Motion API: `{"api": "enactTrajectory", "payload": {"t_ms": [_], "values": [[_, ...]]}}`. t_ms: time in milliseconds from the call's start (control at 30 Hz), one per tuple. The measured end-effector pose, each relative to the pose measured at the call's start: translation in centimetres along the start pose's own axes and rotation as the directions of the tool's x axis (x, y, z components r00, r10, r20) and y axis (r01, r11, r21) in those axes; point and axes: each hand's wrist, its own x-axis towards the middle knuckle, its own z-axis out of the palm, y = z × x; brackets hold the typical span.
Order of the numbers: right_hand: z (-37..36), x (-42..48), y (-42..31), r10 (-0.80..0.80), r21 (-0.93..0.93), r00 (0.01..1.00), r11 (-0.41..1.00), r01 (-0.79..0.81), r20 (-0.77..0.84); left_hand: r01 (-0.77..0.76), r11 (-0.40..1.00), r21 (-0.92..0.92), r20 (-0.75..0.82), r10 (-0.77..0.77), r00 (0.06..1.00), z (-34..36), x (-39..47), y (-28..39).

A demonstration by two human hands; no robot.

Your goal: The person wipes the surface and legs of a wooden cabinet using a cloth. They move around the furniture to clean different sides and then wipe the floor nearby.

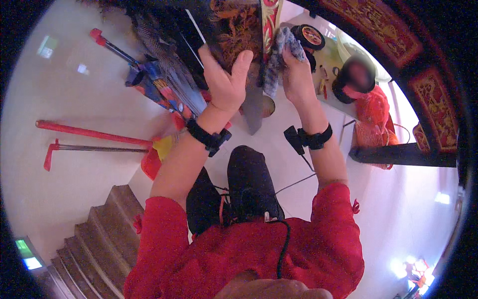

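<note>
My right hand point(297, 73) holds a bunched grey-blue cloth point(285, 48) against the edge of a red, cream and gold carved panel point(271, 22). To the left, my left hand point(226, 80) is raised with its thumb spread from the other fingers and nothing in it. Behind it is a dark piece with brown carved relief point(233, 30); whether the fingertips touch it I cannot tell. Both wrists wear black straps with small devices.
Folded umbrellas point(160, 84) lean at the left, above a red-handled broom or dustpan point(93, 132). Brown stairs point(108, 231) descend at lower left. At right are a person in orange-red point(373, 108), a black wheel-like object point(313, 36) and a dark beam point(403, 154).
</note>
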Motion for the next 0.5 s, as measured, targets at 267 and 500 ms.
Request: {"api": "enactTrajectory", "payload": {"t_ms": [267,500], "values": [[-6.2,-1.3,9.9,0.348,0.054,0.930,0.937,-0.344,-0.116,0.067,0.981,-0.180,-0.035,-0.075,0.997,0.5,0.1,-0.8],[-14.3,-1.5,19.2,0.400,-0.325,0.914,0.875,-0.360,0.065,-0.002,0.993,-0.121,-0.046,-0.004,0.999,0.5,-0.1,-2.2]]}}
